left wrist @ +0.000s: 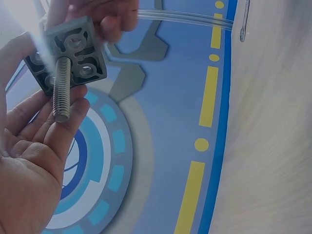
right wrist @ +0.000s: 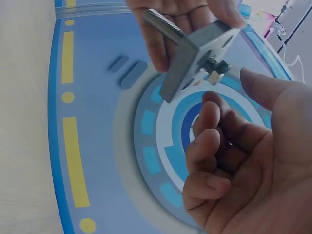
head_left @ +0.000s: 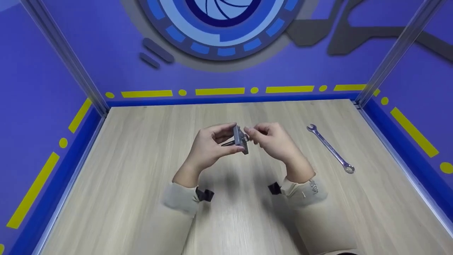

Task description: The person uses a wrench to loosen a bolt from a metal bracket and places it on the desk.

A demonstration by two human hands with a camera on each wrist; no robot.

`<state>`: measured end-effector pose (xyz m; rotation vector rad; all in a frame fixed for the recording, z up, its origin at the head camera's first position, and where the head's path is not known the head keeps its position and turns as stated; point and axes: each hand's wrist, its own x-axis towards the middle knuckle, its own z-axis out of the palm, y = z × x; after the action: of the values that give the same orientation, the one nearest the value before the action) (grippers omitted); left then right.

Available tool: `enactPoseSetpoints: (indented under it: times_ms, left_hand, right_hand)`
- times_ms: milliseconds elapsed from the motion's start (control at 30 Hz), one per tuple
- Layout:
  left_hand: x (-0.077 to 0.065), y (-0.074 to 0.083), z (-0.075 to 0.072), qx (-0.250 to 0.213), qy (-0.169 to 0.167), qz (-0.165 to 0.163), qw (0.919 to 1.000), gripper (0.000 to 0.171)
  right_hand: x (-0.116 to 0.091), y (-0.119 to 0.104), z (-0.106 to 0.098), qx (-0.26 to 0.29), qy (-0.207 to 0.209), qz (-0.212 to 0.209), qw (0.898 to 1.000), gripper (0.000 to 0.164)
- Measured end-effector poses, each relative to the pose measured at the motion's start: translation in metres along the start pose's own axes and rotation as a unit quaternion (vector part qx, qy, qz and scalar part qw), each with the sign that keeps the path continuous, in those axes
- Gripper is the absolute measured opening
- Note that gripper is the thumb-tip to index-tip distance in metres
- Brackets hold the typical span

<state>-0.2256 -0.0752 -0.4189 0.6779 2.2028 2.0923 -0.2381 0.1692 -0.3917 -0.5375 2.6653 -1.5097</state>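
Observation:
In the head view my left hand (head_left: 210, 147) grips a grey square plate (head_left: 238, 136) by its edges, fingers on one edge and thumb on the opposite one. The left wrist view shows round holes in the plate and a long threaded bolt (left wrist: 62, 92) standing out from it toward my palm. On the other face, in the right wrist view, a short threaded piece with a metal nut-like end (right wrist: 219, 70) sticks out. My right hand (head_left: 274, 140) is close beside that end. Its fingers are loosely bent, thumb apart from them, with nothing held between.
A combination wrench (head_left: 331, 148) lies at an angle on the wooden table (head_left: 141, 141), right of my right hand. Blue printed panels (head_left: 219, 78) stand at the back and along both sides of the table.

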Motion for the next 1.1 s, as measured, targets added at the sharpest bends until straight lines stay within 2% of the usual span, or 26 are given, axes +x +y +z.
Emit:
enactPoseSetpoints:
  times_ms: [67, 167, 300, 633, 833, 1100]
  left_hand:
    - [-0.0008, -0.0003, 0.001, 0.006, 0.0, 0.004, 1.0, 0.076]
    - [-0.0017, -0.0012, 0.0021, 0.007, 0.002, 0.008, 0.9999, 0.075]
    - [-0.0035, -0.0024, 0.003, 0.002, 0.005, 0.009, 0.9999, 0.076]
    - [-0.0066, -0.005, 0.0022, 0.003, 0.003, -0.001, 1.0, 0.077]
    - [-0.007, -0.0044, 0.0008, -0.001, 0.004, -0.011, 0.9999, 0.076]
    - [-0.0019, 0.0015, -0.0002, 0.012, 0.004, -0.009, 0.9999, 0.075]
  right_hand:
    - [-0.0003, -0.0006, 0.0017, -0.009, -0.014, 0.015, 1.0, 0.045]
    - [-0.001, -0.0011, 0.0044, -0.008, -0.032, 0.016, 0.999, 0.047]
    - [-0.0024, 0.0, 0.006, -0.013, -0.037, 0.005, 0.999, 0.042]
    - [-0.0067, 0.0018, 0.0025, -0.006, -0.05, -0.032, 0.998, 0.017]
    - [-0.0076, -0.0005, 0.0016, -0.011, -0.053, -0.052, 0.997, 0.019]
    - [-0.0083, -0.0048, -0.0013, -0.006, -0.041, -0.083, 0.996, 0.022]
